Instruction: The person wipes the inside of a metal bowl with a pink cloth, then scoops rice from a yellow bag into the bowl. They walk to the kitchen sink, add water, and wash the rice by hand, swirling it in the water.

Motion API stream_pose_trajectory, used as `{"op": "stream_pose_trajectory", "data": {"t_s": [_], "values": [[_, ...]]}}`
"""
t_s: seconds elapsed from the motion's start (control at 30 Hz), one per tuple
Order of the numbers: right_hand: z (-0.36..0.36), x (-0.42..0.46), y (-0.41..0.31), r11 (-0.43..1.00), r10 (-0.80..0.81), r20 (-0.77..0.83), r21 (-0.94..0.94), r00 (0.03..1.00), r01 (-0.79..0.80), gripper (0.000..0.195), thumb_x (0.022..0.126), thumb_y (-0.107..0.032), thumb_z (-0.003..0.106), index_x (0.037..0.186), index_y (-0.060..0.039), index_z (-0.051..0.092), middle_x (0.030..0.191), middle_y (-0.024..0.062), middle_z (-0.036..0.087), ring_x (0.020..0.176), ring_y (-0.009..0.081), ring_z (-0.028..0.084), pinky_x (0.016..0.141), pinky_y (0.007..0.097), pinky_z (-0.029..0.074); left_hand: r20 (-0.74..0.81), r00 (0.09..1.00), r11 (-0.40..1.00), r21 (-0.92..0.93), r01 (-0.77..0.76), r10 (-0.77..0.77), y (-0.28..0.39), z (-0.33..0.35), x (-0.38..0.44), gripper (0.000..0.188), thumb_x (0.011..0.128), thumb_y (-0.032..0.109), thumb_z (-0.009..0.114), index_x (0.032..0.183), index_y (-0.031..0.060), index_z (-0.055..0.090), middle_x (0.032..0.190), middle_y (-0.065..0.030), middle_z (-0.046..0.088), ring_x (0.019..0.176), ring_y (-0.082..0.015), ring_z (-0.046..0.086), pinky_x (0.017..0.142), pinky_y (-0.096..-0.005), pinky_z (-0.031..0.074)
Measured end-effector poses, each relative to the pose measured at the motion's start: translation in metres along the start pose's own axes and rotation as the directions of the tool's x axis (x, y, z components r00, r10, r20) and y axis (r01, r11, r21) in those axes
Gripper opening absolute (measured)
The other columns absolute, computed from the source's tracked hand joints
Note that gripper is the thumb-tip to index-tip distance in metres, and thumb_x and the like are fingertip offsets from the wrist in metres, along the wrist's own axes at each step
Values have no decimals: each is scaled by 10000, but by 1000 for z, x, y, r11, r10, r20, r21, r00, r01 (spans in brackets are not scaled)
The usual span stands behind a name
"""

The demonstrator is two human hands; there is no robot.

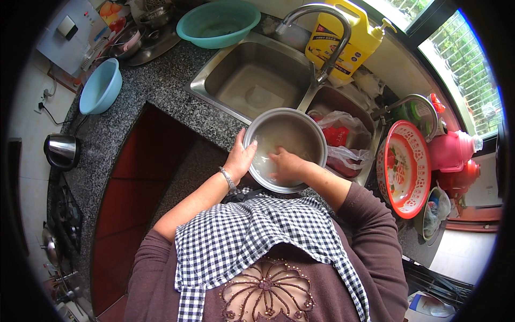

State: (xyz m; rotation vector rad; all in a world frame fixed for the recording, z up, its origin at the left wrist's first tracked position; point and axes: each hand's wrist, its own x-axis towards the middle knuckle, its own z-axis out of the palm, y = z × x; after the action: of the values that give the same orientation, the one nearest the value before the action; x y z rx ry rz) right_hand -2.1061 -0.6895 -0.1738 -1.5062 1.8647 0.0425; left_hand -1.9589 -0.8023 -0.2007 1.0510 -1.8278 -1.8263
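A round metal pot (289, 124) sits at the front edge of the sink, holding cloudy water (277, 137). My left hand (240, 157) grips the pot's left side, its thumb over the rim and a bracelet at the wrist. Inside the pot, my right hand (286, 164) is partly in the water and blurred by motion. Its fingertips are hard to make out, and whether they hold anything cannot be seen. Whatever lies at the pot's bottom is obscured by the cloudy water.
Behind the pot lies a steel sink basin (257, 80) with a curved faucet (342, 36). Plastic bags (342, 124) fill part of the smaller basin. A yellow detergent jug (338, 44), a teal basin (219, 24), a blue bowl (101, 86) and a red-rimmed enamel basin (403, 169) stand around.
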Motion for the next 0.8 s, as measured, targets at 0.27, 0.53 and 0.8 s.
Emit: {"op": "stream_pose_trajectory", "data": {"t_s": [0.27, 0.53, 0.8], "values": [[1, 13, -20, 994, -97, 140, 62, 985, 89, 452, 824, -151, 581, 1260, -47, 526, 1193, 259, 570, 1119, 398, 564, 961, 430, 449, 8, 995, 995, 13, 97, -97, 18, 0, -5, 630, 956, 256, 524, 1465, 24, 234, 1389, -222, 450, 1263, -286, 472, 1037, -349, 381], [-15, 5, -48, 997, 71, -56, -32, 996, -73, 245, 840, -250, 545, 876, -61, 697, 1041, 203, 663, 970, 356, 644, 824, 436, 503, -1, 999, 998, -45, 35, -35, 9, 1, -3, 606, 969, 257, 518, 1454, 11, 251, 1374, -159, 454, 1267, -214, 435, 1057, -329, 347], [-9, 21, -29, 874, -364, -411, -462, 836, 153, 309, 754, -337, 636, 989, -148, 702, 1083, 75, 571, 1181, 303, 474, 929, 512, 408, -9, 998, 997, -51, 64, -65, 18, 3, -7, 606, 971, 271, 524, 1450, 10, 259, 1377, -151, 448, 1264, -207, 432, 1051, -326, 351]]}}
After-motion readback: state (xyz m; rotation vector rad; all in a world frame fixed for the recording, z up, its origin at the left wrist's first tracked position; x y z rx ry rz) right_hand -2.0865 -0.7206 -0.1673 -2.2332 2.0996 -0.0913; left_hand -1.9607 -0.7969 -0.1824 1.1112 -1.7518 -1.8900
